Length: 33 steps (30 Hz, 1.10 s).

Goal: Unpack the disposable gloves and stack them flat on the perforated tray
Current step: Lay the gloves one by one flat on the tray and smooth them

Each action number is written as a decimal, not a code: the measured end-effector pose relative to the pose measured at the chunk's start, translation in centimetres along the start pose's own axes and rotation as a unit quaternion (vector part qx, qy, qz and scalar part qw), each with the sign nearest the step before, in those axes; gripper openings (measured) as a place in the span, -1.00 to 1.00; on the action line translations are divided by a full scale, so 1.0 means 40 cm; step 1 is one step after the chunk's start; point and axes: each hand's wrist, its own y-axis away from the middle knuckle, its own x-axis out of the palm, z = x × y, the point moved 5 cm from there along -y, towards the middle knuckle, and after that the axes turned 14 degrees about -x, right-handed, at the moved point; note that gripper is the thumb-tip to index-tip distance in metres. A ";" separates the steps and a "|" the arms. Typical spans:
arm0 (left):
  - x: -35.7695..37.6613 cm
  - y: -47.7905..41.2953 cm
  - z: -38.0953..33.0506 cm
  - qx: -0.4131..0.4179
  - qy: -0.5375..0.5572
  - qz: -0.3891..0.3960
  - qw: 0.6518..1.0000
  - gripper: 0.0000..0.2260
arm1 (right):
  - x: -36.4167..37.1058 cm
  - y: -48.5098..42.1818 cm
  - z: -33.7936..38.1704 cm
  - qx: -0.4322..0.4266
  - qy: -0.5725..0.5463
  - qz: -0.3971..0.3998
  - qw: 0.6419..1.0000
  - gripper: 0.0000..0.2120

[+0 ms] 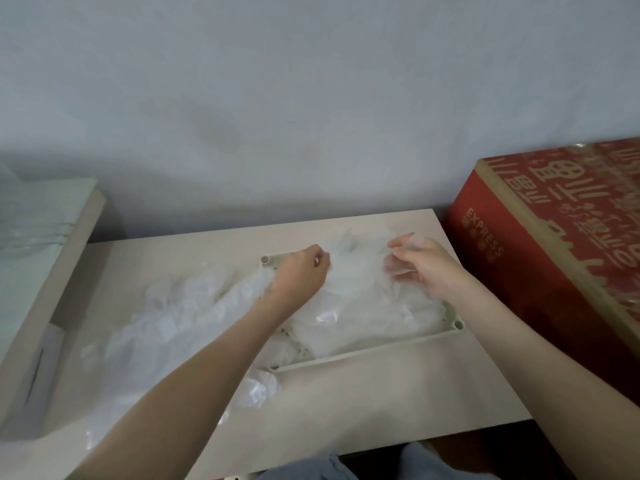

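Disposable gloves (349, 306) of clear film are heaped on the perforated tray (363, 355), covering most of it and spilling over its left edge. Above the tray's far side, a piece of this film is held by both hands. The left hand (301, 273), near the tray's far left corner, is seen with fingers curled and pinched on the film. The right hand (429, 268), over the tray's far right part, is seen with thumb and fingers closed on the film, some fingers veiled by it. Crumpled plastic wrapping (166, 323) is spread left of the tray on the table (381, 403). A red carton (554, 254) is set right of the tray.
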 end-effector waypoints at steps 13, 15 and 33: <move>0.039 -0.013 0.002 0.028 -0.058 -0.128 0.990 -0.67 | 0.007 -0.039 -0.031 -0.042 0.133 0.081 0.987 -0.55; 0.041 0.008 -0.002 0.080 -0.090 -0.214 0.970 -0.57 | 0.006 -0.040 -0.033 -0.053 0.157 0.075 0.983 -0.54; 0.171 0.019 0.066 0.198 -0.326 -0.005 0.925 -0.22 | -0.011 -0.005 -0.010 -0.020 0.175 0.117 0.977 -0.66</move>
